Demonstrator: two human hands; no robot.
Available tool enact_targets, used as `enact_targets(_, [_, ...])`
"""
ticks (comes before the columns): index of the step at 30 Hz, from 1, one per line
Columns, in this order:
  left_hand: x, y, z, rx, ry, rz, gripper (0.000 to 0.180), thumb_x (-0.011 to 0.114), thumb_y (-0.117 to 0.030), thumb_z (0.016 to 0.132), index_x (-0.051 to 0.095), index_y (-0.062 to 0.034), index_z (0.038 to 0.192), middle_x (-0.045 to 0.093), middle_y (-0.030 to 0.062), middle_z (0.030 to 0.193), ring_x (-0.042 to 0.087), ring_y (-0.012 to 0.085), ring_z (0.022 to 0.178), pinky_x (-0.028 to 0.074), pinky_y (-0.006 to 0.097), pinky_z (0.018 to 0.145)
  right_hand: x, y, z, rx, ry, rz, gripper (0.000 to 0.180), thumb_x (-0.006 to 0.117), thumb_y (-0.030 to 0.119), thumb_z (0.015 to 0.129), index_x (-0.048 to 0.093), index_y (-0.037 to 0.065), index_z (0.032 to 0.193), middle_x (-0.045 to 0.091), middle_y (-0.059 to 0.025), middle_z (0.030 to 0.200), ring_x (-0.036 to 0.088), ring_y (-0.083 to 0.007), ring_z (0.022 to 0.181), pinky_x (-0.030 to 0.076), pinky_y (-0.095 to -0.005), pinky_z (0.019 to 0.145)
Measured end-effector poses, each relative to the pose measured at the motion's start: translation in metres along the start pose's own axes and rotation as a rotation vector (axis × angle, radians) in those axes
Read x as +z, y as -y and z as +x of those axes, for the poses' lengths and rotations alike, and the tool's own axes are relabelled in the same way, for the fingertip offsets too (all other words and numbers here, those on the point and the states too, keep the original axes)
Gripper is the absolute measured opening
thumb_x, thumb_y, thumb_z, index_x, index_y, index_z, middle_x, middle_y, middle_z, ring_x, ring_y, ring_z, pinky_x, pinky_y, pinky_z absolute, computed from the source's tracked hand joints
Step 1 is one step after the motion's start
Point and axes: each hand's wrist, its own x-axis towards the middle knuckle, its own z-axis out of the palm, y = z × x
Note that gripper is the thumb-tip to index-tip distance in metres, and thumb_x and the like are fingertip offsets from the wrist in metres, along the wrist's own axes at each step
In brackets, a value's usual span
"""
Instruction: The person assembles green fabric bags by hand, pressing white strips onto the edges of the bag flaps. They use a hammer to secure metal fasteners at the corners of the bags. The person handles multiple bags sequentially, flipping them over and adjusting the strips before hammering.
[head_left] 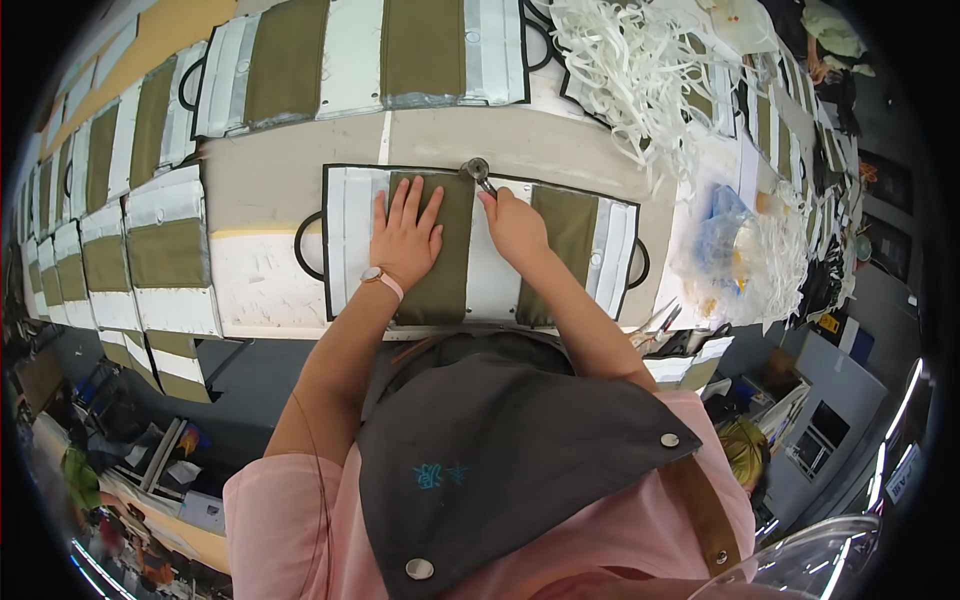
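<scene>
Panel (493, 275) lies under left hand (406, 236) — right (516, 226) grips tool (476, 170)

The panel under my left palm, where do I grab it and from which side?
Probably by its left loop and right loop, coming in from each end. The panel lies flat, while both loops stick out past its short ends, open in the middle.
</scene>
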Motion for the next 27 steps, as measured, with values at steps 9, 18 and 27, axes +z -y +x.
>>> enact_targets(9, [-0.001,0.003,-0.002,0.018,-0.065,-0.065,0.057,0.060,-0.029,0.091,0.047,-0.0142,0.145,0.043,0.0142,0.149,0.035,0.0314,0.141,0.022,0.058,0.117,0.016,0.021,-0.005,-0.095,-0.067,-0.050,0.045,0.040,0.041,0.105,0.055,0.001,0.091,0.065,-0.0230,0.071,0.065,-0.0424,0.068,0.051,-0.0530,0.061])
enact_targets(18, [-0.042,0.074,-0.037,-0.101,-0.103,0.104,0.054,0.063,-0.025,0.091,0.050,-0.0134,0.142,0.048,0.0104,0.146,0.042,0.0276,0.137,0.023,0.060,0.115,-0.027,0.094,0.005,-0.236,0.000,0.145,0.042,0.042,0.039,0.105,0.052,0.001,0.090,0.064,-0.0229,0.071,0.065,-0.0424,0.071,0.051,-0.0500,0.063])
enact_targets(27, [-0.034,0.081,-0.034,-0.149,-0.130,0.072,0.051,0.060,-0.027,0.093,0.050,-0.0182,0.143,0.048,0.0047,0.148,0.042,0.0254,0.137,0.023,0.059,0.114,0.003,0.056,0.027,-0.278,0.066,-0.219,0.046,0.041,0.043,0.105,0.054,0.001,0.091,0.065,-0.0189,0.067,0.066,-0.0386,0.065,0.052,-0.0487,0.059])
